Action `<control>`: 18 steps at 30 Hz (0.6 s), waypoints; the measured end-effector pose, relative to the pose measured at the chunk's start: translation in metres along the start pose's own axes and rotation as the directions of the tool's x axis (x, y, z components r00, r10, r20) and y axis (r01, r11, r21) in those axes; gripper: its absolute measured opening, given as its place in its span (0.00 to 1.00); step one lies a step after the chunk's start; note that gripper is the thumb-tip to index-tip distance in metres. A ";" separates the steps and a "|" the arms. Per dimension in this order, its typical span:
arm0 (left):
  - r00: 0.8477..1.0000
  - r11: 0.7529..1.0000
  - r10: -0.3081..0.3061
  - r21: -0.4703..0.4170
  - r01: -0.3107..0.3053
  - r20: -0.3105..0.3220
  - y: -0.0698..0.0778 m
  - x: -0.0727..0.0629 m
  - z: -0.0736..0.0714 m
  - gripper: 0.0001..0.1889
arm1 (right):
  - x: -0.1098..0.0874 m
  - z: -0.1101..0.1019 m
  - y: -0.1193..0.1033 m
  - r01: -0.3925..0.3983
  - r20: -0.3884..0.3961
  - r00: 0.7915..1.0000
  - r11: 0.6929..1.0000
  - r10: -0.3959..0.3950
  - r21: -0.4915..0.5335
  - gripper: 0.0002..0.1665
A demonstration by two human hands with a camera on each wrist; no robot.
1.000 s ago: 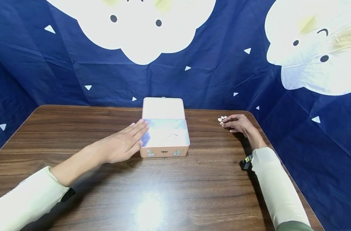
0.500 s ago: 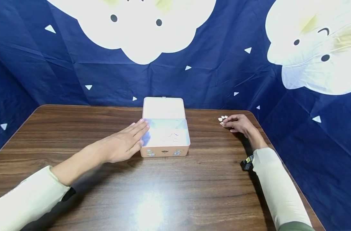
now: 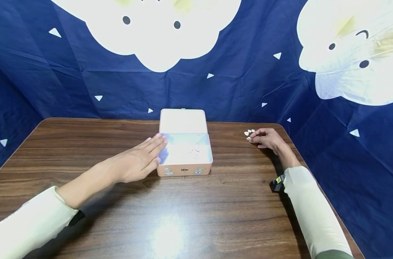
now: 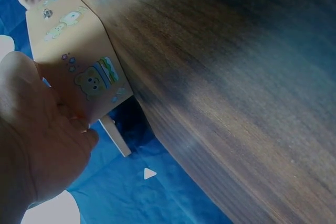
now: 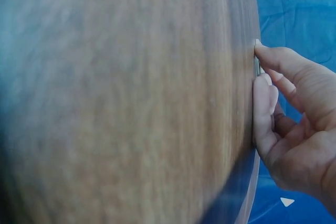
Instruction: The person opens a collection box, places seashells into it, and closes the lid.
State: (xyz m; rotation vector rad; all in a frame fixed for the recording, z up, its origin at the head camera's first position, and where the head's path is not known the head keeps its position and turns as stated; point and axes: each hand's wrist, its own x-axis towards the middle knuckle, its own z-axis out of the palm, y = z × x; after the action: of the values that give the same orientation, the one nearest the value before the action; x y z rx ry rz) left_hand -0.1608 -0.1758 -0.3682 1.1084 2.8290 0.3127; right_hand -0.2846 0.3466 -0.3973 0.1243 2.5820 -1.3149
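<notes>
A peach-coloured tin box [image 3: 183, 170] with bear pictures stands near the table's far edge, its lid [image 3: 183, 120] raised at the back. My left hand [image 3: 136, 162] lies with straight fingers against its left side, fingertips over the rim; the left wrist view shows that hand [image 4: 42, 140] beside the printed box wall [image 4: 79, 51]. Faint flat pieces [image 3: 194, 153] show inside the box, partly lost in glare. At the far right my right hand [image 3: 267, 138] bends its thumb and fingers round a small white piece [image 3: 248, 138]. In the right wrist view, my hand [image 5: 299, 114] is low at the tabletop.
Several more small white pieces [image 3: 246, 133] lie just beyond the right fingertips. The wooden table [image 3: 235, 208] has rounded far corners and meets a dark blue cloth backdrop [image 3: 241, 90] with white clouds. A black wrist camera [image 3: 276, 183] hangs under the right sleeve.
Both hands stay nearly still. The box and the white pieces keep their places; only a slight shift of the head view shows.
</notes>
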 end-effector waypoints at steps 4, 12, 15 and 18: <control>1.000 1.000 -0.003 0.001 0.003 0.003 0.000 0.000 -0.001 0.34 | 0.000 -0.001 -0.001 -0.013 0.015 1.000 1.000 0.013 -0.002 0.28; 1.000 1.000 -0.007 -0.003 0.007 0.010 0.001 0.000 -0.001 0.34 | 0.002 0.000 -0.003 -0.040 0.046 0.998 0.999 0.041 -0.020 0.33; 1.000 1.000 -0.006 0.000 0.006 0.007 0.000 0.000 -0.001 0.34 | 0.003 0.002 -0.003 -0.036 0.036 0.999 0.999 0.037 -0.016 0.32; 1.000 1.000 -0.007 0.001 0.007 0.004 0.000 0.001 -0.001 0.34 | 0.002 0.003 -0.004 -0.020 0.015 1.000 1.000 0.020 -0.007 0.30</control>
State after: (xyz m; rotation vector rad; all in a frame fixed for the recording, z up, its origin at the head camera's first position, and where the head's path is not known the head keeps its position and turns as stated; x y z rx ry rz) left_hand -0.1612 -0.1755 -0.3675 1.0975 2.8293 0.3087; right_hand -0.2866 0.3418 -0.3969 0.1384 2.5656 -1.2944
